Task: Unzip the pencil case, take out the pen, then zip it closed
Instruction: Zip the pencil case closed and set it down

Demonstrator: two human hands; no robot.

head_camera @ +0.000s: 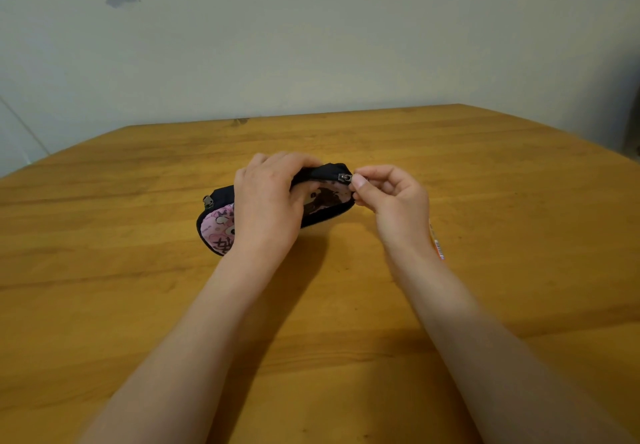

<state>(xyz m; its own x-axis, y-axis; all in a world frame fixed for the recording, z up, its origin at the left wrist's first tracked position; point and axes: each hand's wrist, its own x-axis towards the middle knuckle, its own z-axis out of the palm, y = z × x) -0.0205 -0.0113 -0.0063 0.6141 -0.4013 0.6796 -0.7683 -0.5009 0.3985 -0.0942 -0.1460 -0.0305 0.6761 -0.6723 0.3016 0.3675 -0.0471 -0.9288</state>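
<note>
A small pencil case (322, 201) with black edges and pink cartoon fabric stands on its side in the middle of the wooden table (485, 173). My left hand (268, 201) wraps over its top and middle and holds it. My right hand (388, 197) pinches the metal zipper pull (345, 177) at the case's right end between thumb and forefinger. A second metal pull (207, 202) hangs at the left end. An orange pen (437, 243) lies on the table just right of my right wrist, mostly hidden by it.
The table's far edge meets a pale wall (311, 45) behind the case. A dark object (633, 124) stands at the far right edge of view.
</note>
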